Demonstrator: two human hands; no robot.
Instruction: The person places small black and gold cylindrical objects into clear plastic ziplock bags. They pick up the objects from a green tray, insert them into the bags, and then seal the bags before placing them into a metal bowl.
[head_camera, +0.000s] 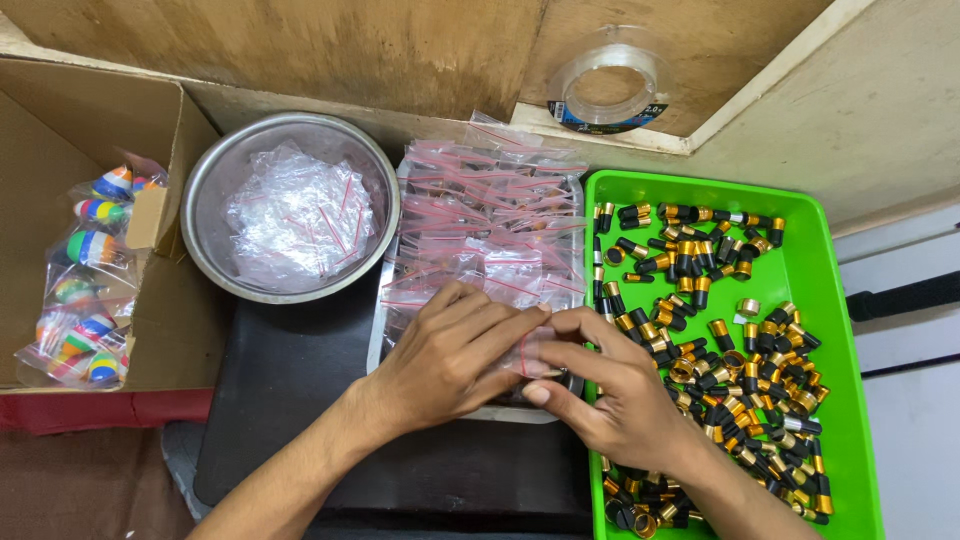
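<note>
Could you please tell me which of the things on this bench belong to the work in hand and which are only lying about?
In use:
- left hand and right hand pinching a small clear zip bag
- metal tray of clear red-striped zip bags
- green plastic tray of black-and-gold caps

Lying about:
- steel bowl of bags
- cardboard box of bagged striped toys
- clear tape roll

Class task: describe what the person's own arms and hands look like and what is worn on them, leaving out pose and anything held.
Both forearms are bare, with no sleeves in view. The left hand and right hand wear no gloves, and no rings, watch or bracelet can be seen. Fingernails are short and unpainted.
</note>
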